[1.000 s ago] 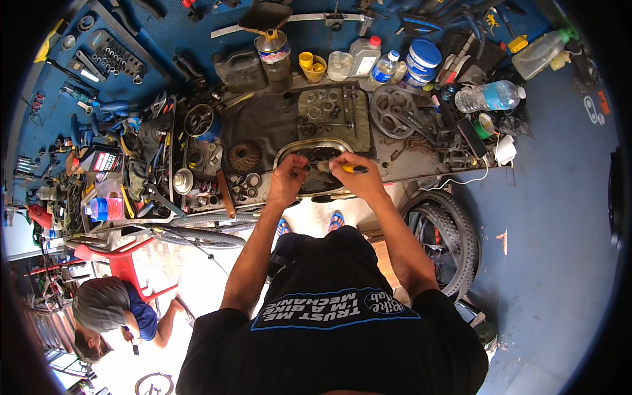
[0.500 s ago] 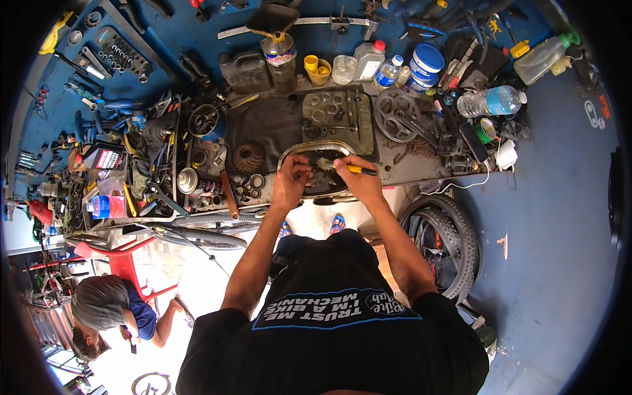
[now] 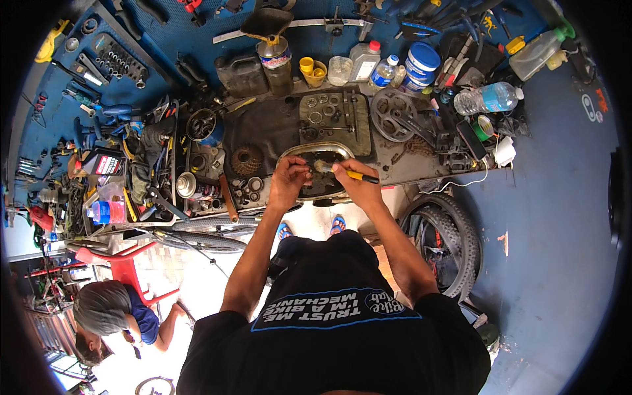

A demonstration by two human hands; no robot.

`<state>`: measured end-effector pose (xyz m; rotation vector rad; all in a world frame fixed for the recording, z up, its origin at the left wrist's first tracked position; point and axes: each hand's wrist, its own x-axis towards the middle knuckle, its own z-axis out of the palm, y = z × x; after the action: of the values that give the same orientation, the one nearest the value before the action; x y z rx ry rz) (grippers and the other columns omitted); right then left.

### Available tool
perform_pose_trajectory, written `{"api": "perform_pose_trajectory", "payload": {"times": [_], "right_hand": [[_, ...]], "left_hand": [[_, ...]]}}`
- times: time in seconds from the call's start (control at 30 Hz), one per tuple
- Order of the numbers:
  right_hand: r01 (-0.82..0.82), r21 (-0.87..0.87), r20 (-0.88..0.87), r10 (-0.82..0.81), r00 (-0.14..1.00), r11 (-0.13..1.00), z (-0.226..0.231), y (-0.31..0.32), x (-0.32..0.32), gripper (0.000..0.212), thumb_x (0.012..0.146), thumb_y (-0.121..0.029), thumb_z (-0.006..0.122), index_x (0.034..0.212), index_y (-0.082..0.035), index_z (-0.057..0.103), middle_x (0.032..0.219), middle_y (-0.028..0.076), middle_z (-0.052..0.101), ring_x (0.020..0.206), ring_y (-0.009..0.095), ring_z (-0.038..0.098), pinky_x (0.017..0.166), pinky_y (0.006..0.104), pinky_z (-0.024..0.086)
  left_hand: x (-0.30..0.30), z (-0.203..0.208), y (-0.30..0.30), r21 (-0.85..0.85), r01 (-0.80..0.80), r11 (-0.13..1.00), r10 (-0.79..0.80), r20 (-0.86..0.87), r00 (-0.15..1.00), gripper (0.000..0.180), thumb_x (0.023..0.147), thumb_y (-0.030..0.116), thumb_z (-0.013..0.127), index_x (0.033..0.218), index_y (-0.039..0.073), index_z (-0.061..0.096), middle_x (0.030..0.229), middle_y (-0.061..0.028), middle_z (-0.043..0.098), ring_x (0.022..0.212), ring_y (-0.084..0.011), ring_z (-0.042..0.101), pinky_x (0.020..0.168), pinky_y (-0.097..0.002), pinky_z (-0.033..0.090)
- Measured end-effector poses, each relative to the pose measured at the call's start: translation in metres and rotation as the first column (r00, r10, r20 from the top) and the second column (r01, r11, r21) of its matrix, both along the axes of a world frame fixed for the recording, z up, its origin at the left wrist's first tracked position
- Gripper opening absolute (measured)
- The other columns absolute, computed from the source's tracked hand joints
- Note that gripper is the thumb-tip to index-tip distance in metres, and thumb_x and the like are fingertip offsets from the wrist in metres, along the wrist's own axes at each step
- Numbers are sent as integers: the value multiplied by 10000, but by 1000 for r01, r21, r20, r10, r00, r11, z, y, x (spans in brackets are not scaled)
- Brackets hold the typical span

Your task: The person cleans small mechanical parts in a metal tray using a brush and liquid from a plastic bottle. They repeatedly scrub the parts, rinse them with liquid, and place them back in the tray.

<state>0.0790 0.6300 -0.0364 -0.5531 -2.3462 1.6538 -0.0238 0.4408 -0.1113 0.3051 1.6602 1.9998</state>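
Over an oval metal tray (image 3: 318,146) with dark liquid in it, both my hands work close together. My right hand (image 3: 355,187) is closed round a brush (image 3: 363,176) with a yellow and black handle; its pale bristles point left, toward my other hand. The fingers of my left hand (image 3: 288,184) are bent in a pinch beside the bristles. Whatever they hold is too small and dark to name. Just behind the tray lies a mat (image 3: 334,125) with rings and small metal parts laid out on it.
Left of the tray are a cassette of sprockets (image 3: 247,160) and an adjustable wrench (image 3: 227,196). A crankset (image 3: 394,117) and a chain (image 3: 415,148) lie to the right. Bottles and a blue tub (image 3: 422,64) line the back. Tyres (image 3: 454,243) lean below; another person (image 3: 108,309) sits at lower left.
My right hand has brought the brush handle slightly nearer to me, and its bristles show more plainly. My left hand keeps its pinch at nearly the same place.
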Motion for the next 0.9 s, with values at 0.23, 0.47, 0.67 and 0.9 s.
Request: {"api": "perform_pose_trajectory", "payload": {"times": [0.23, 0.47, 0.67, 0.9], "right_hand": [[0, 27, -29, 1, 1000, 1000, -1, 1, 0, 311, 1002, -315, 767, 1004, -4, 753, 761, 21, 691, 720, 67, 575, 667, 272, 486], [-20, 114, 46, 15, 999, 993, -22, 14, 4, 317, 997, -374, 747, 1073, -66, 774, 837, 74, 730, 773, 166, 670, 740, 316, 540], [-107, 135, 160, 84, 983, 985, -33, 21, 10, 353, 975, -432, 733, 1125, -116, 781, 998, 153, 799, 967, 332, 779, 868, 407, 580], [-23, 236, 191, -24, 981, 971, -22, 26, 1, 405, 975, -470, 737, 993, -65, 742, 873, 103, 769, 825, 266, 744, 784, 383, 557]], "left_hand": [[-1, 0, 3, 0, -22, 1000, 22, -11, 1000, 302, 980, -129, 625, 1251, -16, 557, 1101, -110, 677, 1019, -170, 713, 823, -334, 689], [4, 18, 3, 55, -26, 998, 18, 143, 990, 349, 991, -102, 641, 1329, -19, 612, 1086, -82, 718, 1036, -173, 726, 845, -339, 659], [2, 11, 2, 93, -42, 995, 15, 271, 962, 302, 989, -69, 665, 1286, -14, 673, 1087, -77, 737, 1078, -187, 723, 834, -331, 650], [3, 2, 0, -66, 6, 998, 5, 165, 986, 286, 979, -39, 678, 1264, -20, 663, 1079, -100, 736, 1003, -182, 733, 820, -324, 650]]}}
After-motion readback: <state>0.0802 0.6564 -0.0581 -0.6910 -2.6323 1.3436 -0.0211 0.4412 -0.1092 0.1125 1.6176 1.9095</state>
